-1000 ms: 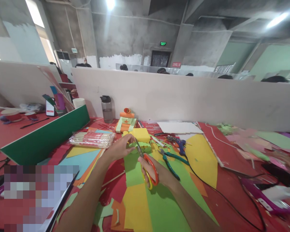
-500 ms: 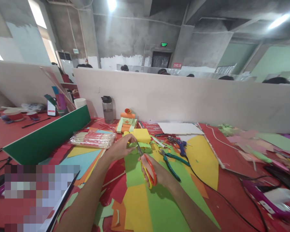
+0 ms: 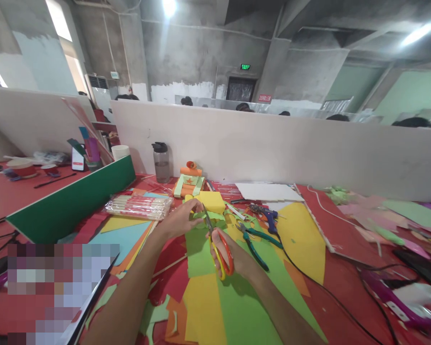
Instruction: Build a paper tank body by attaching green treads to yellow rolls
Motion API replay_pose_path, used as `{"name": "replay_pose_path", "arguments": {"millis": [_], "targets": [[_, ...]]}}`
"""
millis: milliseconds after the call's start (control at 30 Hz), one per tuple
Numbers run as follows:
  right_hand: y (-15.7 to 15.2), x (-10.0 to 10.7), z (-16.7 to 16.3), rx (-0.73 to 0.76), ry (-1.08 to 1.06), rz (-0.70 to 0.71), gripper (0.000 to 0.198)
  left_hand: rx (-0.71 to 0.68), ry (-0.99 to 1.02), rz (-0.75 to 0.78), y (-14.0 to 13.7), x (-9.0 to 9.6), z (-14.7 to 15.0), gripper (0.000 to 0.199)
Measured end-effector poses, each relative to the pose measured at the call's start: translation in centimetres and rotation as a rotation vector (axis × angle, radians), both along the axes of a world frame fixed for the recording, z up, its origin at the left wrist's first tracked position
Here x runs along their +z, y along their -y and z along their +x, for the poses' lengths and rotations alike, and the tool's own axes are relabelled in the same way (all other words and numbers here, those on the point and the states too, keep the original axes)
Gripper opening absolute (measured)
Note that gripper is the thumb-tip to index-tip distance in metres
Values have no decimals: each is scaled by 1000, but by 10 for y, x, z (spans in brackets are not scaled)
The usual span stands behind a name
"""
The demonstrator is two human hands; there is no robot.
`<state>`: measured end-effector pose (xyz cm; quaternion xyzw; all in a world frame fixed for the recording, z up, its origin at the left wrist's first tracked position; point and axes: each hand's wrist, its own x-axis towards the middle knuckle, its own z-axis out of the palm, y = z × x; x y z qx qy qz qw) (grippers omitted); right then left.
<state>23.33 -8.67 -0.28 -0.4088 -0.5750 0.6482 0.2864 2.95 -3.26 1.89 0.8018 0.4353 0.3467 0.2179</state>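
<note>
In the head view, my right hand (image 3: 230, 256) is closed round a pair of scissors (image 3: 222, 261) with red and yellow handles. Their narrow blades point up and left, towards the fingers of my left hand (image 3: 185, 218). That hand is curled in front of a yellow box-shaped piece (image 3: 211, 201); whatever its fingertips hold is too small to make out. Cut green paper pieces (image 3: 217, 219) lie around the blades. Beneath both hands spreads a large green sheet (image 3: 251, 306), partly over a yellow sheet (image 3: 204, 306).
Teal-handled pliers (image 3: 255, 242) and a blue glue gun (image 3: 270, 220) lie to the right, a cord trailing forward. An orange and pale-green paper model (image 3: 189, 182) and a water bottle (image 3: 161, 163) stand behind. Wrapped sticks (image 3: 138, 207) and a green board (image 3: 75, 201) are left.
The scissor blades look slightly more upright and my right hand has shifted a little. My left hand stays almost in place; the view has moved slightly.
</note>
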Motion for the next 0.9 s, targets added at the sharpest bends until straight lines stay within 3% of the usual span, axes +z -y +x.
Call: {"name": "replay_pose_path", "arguments": {"millis": [467,767,900], "targets": [[-1,4,-1,58,-15,53,46,3,-33,5,1,1,-1,21],[0,-5,-4,9,-37,26,42,25,-53,9,3,4,0,23],[2,-8,-5,-6,12,77,41,20,-46,25,3,3,0,20]]}}
